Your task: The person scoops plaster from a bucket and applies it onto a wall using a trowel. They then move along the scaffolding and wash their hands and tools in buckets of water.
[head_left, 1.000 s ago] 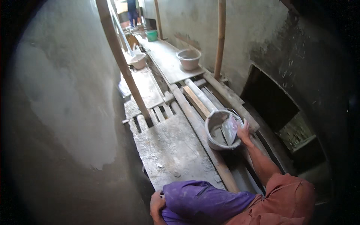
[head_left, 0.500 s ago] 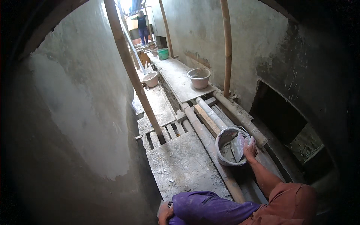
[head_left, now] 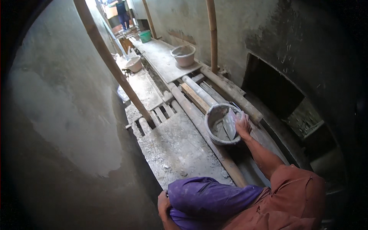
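My right hand is closed at the right side of a mortar-caked bucket, on a flat, pale trowel resting inside over grey mix; whether it also grips the rim I cannot tell. The bucket stands on poles beside a dusty board. My left hand is at the left edge of my purple-clothed knee, its fingertips mostly hidden.
Bamboo posts rise beside the plank walkway. A pale basin, another basin and a green bucket stand farther along. A person stands at the far end. Plastered walls flank it, with a dark opening right.
The view shifts slightly and the scene moves within it. My right hand stays at the bucket, which keeps its place on the poles, and my left hand stays by my knee.
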A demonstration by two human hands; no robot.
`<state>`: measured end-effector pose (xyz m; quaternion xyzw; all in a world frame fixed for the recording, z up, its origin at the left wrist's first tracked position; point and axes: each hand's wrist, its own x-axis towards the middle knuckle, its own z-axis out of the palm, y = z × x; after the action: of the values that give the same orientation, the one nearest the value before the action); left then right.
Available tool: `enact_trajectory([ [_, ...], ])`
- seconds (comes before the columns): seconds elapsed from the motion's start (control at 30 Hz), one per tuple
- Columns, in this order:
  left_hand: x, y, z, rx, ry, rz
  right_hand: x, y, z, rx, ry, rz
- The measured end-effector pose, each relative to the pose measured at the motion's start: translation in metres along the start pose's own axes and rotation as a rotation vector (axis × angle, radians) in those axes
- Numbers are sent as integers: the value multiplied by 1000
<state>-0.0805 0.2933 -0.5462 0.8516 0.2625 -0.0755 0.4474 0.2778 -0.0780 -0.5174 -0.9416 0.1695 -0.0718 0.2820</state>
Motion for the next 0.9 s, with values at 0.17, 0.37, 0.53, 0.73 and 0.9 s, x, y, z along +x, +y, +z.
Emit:
enact_trajectory([
  [0.17, 13, -10, 26, -278, -6, -39, 6, 8, 20, 31, 25, -17],
  [0.37, 30, 26, 30, 19, -91, -49, 19, 17, 44, 89, 61, -87],
  [0.53, 71, 33, 48, 70, -110, -91, 45, 38, 78, 35, 146, -154],
  [0.73, 143, 31, 69, -92, -178, -107, 86, 37, 114, 63, 144, -174],
  [0.9, 218, 78, 67, -171, -163, -182, 119, 34, 130, 47, 167, -237],
])
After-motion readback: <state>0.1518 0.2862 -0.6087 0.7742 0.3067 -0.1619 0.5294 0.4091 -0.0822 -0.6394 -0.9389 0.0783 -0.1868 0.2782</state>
